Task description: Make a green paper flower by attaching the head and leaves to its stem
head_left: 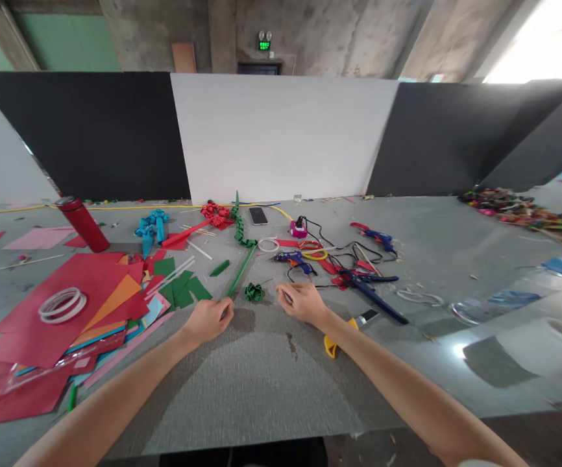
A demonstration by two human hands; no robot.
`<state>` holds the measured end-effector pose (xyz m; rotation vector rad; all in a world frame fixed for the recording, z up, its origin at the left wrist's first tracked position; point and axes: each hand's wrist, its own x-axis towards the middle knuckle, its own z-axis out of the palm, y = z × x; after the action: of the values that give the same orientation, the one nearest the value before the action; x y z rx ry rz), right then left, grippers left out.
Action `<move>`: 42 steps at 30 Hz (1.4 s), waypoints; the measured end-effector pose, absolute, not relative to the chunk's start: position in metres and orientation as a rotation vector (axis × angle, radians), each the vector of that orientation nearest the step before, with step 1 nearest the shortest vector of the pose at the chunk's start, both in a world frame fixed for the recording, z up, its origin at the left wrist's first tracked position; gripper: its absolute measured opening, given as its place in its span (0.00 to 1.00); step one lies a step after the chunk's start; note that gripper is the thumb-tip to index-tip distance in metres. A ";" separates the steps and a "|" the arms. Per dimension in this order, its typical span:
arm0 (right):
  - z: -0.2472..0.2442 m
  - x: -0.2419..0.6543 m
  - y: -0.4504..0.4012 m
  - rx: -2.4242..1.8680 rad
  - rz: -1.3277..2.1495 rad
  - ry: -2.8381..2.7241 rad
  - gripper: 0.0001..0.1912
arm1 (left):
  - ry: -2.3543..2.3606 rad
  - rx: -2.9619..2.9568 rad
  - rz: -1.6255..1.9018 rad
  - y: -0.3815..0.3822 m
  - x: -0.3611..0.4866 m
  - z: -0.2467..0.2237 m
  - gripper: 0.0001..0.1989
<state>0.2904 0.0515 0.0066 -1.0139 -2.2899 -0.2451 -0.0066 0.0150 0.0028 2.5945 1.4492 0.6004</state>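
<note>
My left hand (209,320) is closed round the lower end of a green stick (242,271), which slants up and away toward a twisted green paper chain (240,227). My right hand (303,302) hovers at the centre with its fingers curled together; whatever it may hold is too small to make out. Between the two hands lies a small green paper rosette (254,292). A blue glue gun (294,260) rests just beyond my right hand. Beside my right forearm is a yellow-handled tool (331,346).
Coloured paper sheets (42,324) and a red bottle (84,226) occupy the left side. To the right lie dark blue pliers (378,299), a second glue gun (379,239), a plastic bottle (509,297) and a white roll (544,345). A phone (258,216) lies farther back.
</note>
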 end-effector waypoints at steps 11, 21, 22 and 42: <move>0.006 0.287 0.051 -0.901 -0.370 -2.284 0.10 | 1.472 2.549 0.668 0.015 -0.007 0.002 0.11; 0.003 0.286 0.050 -0.925 -0.341 -2.346 0.10 | 1.893 2.351 0.700 0.048 -0.034 0.025 0.14; 0.003 0.286 0.049 -0.914 -0.336 -2.344 0.10 | 1.975 2.339 0.636 0.057 -0.042 0.030 0.14; 0.003 0.281 0.049 -0.821 -0.276 -2.352 0.09 | 2.504 2.182 -0.027 0.093 -0.193 0.090 0.17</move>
<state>0.2809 0.0492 0.0026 -0.8213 -2.3523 -0.2762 -0.1928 0.0934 0.0900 2.1819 2.5042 -0.0272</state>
